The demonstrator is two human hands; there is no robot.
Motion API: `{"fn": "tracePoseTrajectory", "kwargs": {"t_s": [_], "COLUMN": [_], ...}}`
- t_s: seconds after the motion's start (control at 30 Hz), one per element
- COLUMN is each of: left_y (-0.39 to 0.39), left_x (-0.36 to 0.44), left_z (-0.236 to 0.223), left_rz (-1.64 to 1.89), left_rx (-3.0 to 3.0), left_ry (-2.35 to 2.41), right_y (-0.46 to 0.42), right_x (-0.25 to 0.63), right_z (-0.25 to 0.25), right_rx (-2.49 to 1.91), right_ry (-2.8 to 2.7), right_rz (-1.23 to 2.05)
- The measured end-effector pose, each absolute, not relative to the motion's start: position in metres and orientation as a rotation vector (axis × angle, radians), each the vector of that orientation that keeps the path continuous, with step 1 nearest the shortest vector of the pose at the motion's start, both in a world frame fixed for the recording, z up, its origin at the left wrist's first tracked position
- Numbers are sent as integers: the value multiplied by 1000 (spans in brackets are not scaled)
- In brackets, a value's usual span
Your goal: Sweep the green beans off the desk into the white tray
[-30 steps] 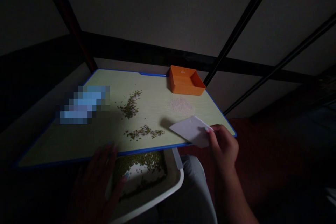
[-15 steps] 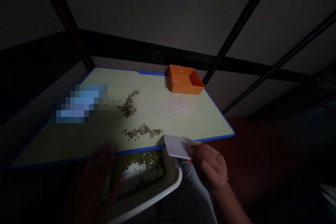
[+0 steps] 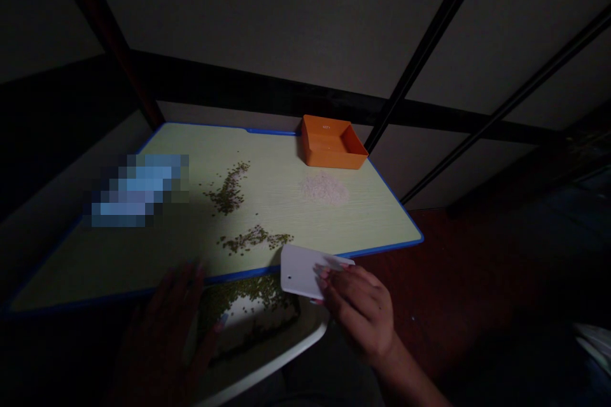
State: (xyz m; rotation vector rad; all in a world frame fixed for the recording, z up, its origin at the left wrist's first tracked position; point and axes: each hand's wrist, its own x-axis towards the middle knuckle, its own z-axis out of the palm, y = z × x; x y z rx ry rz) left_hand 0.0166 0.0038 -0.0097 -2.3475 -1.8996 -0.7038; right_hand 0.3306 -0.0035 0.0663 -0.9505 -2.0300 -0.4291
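Pinching a flat, white, rectangular card (image 3: 300, 272) in your right hand (image 3: 365, 311), you have it beside small green grains (image 3: 245, 240) at the blue-edged tabletop (image 3: 372, 222); shifting it calls for level control. Your left hand (image 3: 167, 324)'s grip is too dark to tell.

No text can be read for certain. A small white marking (image 3: 326, 128) on the orange box (image 3: 334, 158) is too tiny.

Your pale, blue-edged table (image 3: 377, 222) bears an orange box (image 3: 334, 156) by its far edge, a whitish pile (image 3: 324, 189) just nearer you, two scatterings of green bits (image 3: 229, 191) and a bluish object (pixelated, so unreadable) (image 3: 138, 189).
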Motion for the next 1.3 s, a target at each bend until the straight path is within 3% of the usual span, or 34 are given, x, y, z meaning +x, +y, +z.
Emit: {"fn": "tracePoseTrajectory", "kwargs": {"t_s": [1.3], "left_y": [3], "left_x": [18], "left_z": [-6], "left_rz": [-741], "left_rx": [-2342], "left_ry": [-1902], "right_y": [10], "right_x": [339], "right_z": [63], "right_rx": [-1033], "right_ry": [-2048], "right_rz": [-445]}}
